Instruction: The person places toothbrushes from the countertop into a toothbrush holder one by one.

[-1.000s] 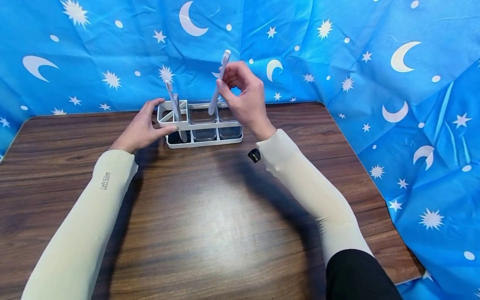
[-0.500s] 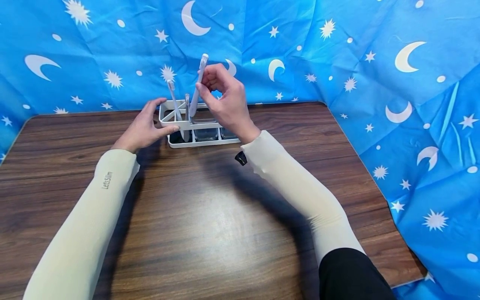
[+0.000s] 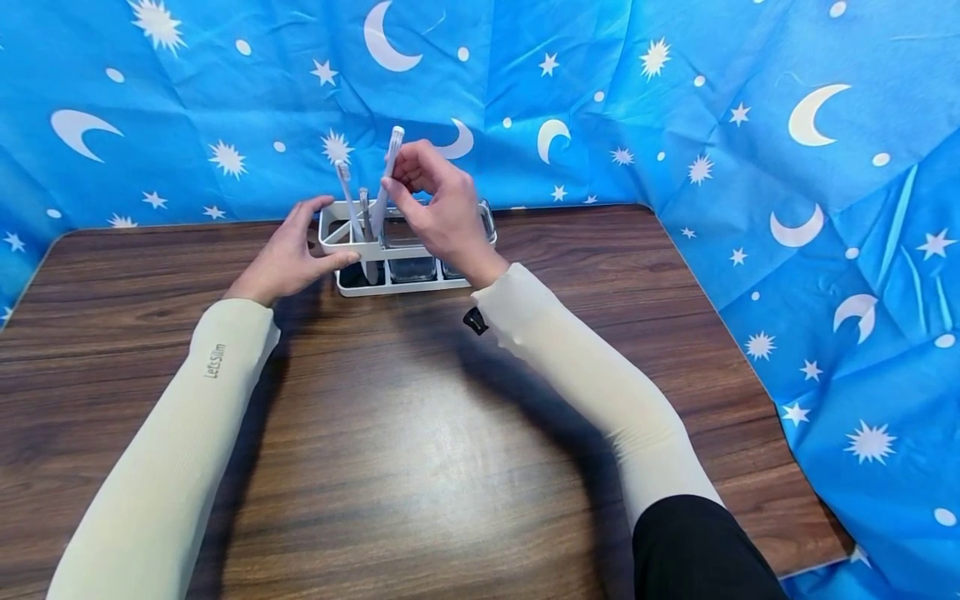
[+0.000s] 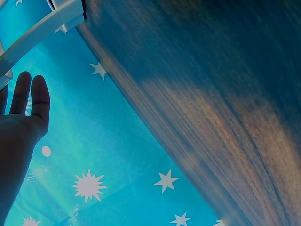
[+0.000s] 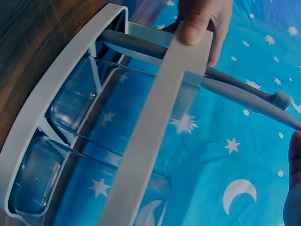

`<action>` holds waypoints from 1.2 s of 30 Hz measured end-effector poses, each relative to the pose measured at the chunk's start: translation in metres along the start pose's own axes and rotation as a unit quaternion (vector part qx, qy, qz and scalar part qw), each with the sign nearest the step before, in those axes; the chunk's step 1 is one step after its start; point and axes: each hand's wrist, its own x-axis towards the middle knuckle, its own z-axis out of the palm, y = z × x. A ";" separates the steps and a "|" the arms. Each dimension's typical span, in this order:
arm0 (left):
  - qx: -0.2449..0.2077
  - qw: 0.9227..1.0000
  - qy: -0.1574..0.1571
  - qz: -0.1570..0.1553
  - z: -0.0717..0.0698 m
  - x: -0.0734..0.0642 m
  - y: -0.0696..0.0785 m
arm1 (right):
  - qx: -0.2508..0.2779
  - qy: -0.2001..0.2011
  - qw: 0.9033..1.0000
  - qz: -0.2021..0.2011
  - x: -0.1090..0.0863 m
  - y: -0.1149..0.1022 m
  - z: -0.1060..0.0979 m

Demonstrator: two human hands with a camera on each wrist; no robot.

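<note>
A white toothbrush holder (image 3: pixel 442 250) stands at the back of the table. My left hand (image 3: pixel 281 258) grips its left end, thumb on the front rail and fingers around behind. Between the thumb and fingers of my right hand (image 3: pixel 446 208) a pale toothbrush (image 3: pixel 392 158) is pinched near its head, bristles up. Its lower end reaches into the holder beside the divided left section. Two other toothbrushes lean in that section: a pale one (image 3: pixel 343 179) and a darker one (image 3: pixel 365 208). In the right wrist view, a right fingertip (image 5: pixel 294 179) shows at the edge.
Clear square cups (image 5: pixel 75 101) sit in the middle and right slots of the holder. A blue cloth (image 3: pixel 712 125) with moons and stars hangs behind and to the right of the wooden table (image 3: pixel 420 417). A small black piece (image 3: pixel 476 321) hangs by the right cuff.
My right hand has moved left along the holder and then down, bringing the pinched toothbrush from over the cups to the left section. My left hand keeps its grip.
</note>
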 end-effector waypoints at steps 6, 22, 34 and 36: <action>-0.001 1.000 -0.001 0.000 0.000 -0.001 -0.002 | -0.003 -0.017 1.000 0.021 0.000 0.007 0.006; -0.010 1.000 -0.006 0.001 -0.001 -0.001 -0.001 | -0.041 -0.091 0.993 0.063 0.001 0.053 0.028; -0.010 1.000 -0.002 0.013 -0.001 0.001 -0.004 | -0.051 -0.119 0.986 0.107 -0.001 0.061 0.034; -0.011 1.000 -0.001 0.016 -0.001 0.001 -0.004 | -0.062 -0.125 0.983 0.117 -0.001 0.061 0.035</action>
